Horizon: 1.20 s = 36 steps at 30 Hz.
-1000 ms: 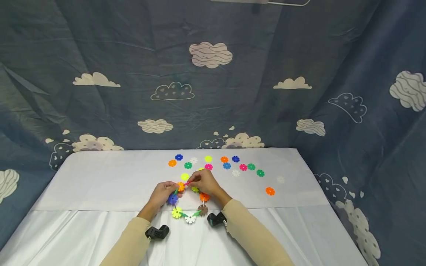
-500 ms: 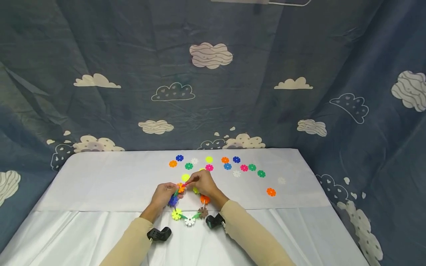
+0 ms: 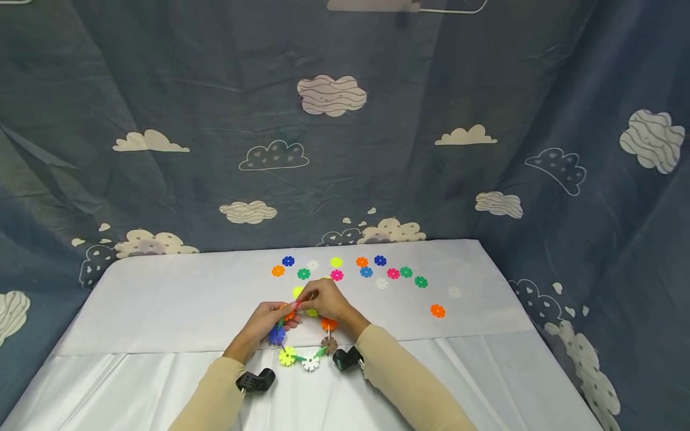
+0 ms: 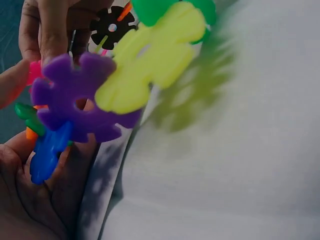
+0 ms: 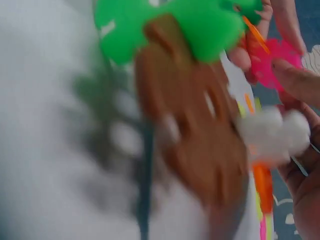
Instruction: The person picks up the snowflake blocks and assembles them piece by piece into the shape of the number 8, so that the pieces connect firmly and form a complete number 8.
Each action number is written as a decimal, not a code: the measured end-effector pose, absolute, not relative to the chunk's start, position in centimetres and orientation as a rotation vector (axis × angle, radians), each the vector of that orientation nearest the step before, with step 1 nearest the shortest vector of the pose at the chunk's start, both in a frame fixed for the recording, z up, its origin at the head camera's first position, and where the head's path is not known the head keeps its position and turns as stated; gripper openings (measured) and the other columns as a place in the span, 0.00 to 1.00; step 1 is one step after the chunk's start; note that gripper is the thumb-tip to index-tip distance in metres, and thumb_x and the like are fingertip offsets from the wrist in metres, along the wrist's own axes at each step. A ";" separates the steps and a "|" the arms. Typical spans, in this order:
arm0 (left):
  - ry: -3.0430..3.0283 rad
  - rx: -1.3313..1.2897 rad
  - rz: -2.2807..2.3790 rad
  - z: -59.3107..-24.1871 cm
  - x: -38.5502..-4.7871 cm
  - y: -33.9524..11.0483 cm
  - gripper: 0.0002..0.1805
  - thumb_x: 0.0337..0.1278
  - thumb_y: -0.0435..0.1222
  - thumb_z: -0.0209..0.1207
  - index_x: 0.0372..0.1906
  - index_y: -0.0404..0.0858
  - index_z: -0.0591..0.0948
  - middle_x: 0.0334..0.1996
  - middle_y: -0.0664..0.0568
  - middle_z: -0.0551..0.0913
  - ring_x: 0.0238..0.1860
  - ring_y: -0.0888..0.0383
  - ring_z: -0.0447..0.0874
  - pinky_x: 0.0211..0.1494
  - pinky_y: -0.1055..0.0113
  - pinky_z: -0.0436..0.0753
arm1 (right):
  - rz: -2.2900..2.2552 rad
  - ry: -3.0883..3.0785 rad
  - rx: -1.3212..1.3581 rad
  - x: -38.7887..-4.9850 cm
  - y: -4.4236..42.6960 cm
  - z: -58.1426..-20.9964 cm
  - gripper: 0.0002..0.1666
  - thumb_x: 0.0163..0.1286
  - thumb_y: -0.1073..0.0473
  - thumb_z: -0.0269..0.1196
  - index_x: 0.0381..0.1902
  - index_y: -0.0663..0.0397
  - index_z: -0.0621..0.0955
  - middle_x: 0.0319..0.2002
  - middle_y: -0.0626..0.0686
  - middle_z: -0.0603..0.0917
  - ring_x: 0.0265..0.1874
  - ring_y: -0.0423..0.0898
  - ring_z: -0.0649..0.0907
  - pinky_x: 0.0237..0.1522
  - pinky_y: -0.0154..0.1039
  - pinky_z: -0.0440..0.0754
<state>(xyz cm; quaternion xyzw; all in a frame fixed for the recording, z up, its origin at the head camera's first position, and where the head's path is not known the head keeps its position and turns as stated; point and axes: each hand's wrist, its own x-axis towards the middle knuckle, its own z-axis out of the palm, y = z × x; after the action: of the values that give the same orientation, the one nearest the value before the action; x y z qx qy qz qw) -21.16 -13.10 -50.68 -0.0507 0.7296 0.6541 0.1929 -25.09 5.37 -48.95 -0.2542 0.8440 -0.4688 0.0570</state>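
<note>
My right hand (image 3: 330,299) pinches pink disc (image 5: 275,54), left hand (image 3: 264,320) grips orange disc (image 3: 288,315). Chain of discs (image 3: 310,364) already linked over tabletop (image 3: 162,305), ring seemingly near closed; pink-orange joint unclear. Loose discs (image 3: 393,273) remain unlinked.

Looks like a curtained-off filming corner to me: dark blue-grey fabric (image 3: 372,149) printed with cream clouds (image 3: 331,96) hangs across the frame's top and right, behind a white cloth-covered tabletop (image 3: 178,299), with small black wrist-worn cameras (image 3: 256,380) at lower centre.
</note>
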 end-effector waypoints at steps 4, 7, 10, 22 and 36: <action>2.008 -0.170 1.856 -50.7 -21.5 -13.2 0.22 0.67 0.43 0.56 0.50 0.27 0.80 0.33 0.47 0.87 0.30 0.60 0.85 0.35 0.72 0.84 | -1.458 2.579 -0.658 -25.6 7.3 -49.0 0.12 0.55 0.63 0.73 0.39 0.58 0.86 0.31 0.49 0.85 0.29 0.40 0.78 0.35 0.32 0.80; 1.979 -0.218 1.883 -50.6 -21.8 -13.4 0.22 0.66 0.43 0.57 0.53 0.28 0.79 0.35 0.46 0.87 0.31 0.59 0.86 0.36 0.72 0.84 | -1.535 2.640 -0.534 -26.3 9.7 -49.2 0.12 0.56 0.65 0.72 0.39 0.61 0.86 0.31 0.52 0.84 0.30 0.43 0.79 0.36 0.34 0.80; 1.975 -0.227 1.889 -50.5 -22.0 -13.5 0.22 0.66 0.42 0.56 0.54 0.28 0.79 0.37 0.46 0.87 0.32 0.58 0.87 0.37 0.71 0.85 | -1.542 2.755 -0.344 -27.0 12.5 -49.6 0.12 0.56 0.64 0.72 0.38 0.61 0.86 0.30 0.52 0.83 0.29 0.45 0.78 0.34 0.34 0.79; 2.002 -0.164 1.852 -50.3 -22.0 -12.9 0.23 0.67 0.44 0.56 0.53 0.28 0.79 0.37 0.46 0.87 0.34 0.59 0.86 0.39 0.71 0.84 | -1.216 2.885 0.238 -27.5 19.7 -50.7 0.18 0.58 0.60 0.72 0.45 0.61 0.83 0.32 0.54 0.78 0.34 0.49 0.74 0.37 0.36 0.77; 2.026 -0.218 1.852 -50.7 -22.0 -12.9 0.20 0.66 0.44 0.56 0.51 0.32 0.80 0.38 0.47 0.87 0.33 0.58 0.86 0.39 0.71 0.85 | -1.357 2.827 0.177 -27.2 19.1 -50.9 0.13 0.60 0.66 0.69 0.43 0.60 0.81 0.32 0.55 0.79 0.31 0.48 0.77 0.35 0.35 0.79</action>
<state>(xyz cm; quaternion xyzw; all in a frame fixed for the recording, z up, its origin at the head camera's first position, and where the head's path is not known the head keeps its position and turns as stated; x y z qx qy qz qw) -21.96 -12.90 -50.71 -0.0776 0.7220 0.6600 0.1926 -27.20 19.10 -50.93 0.0565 0.9000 -0.4322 0.0004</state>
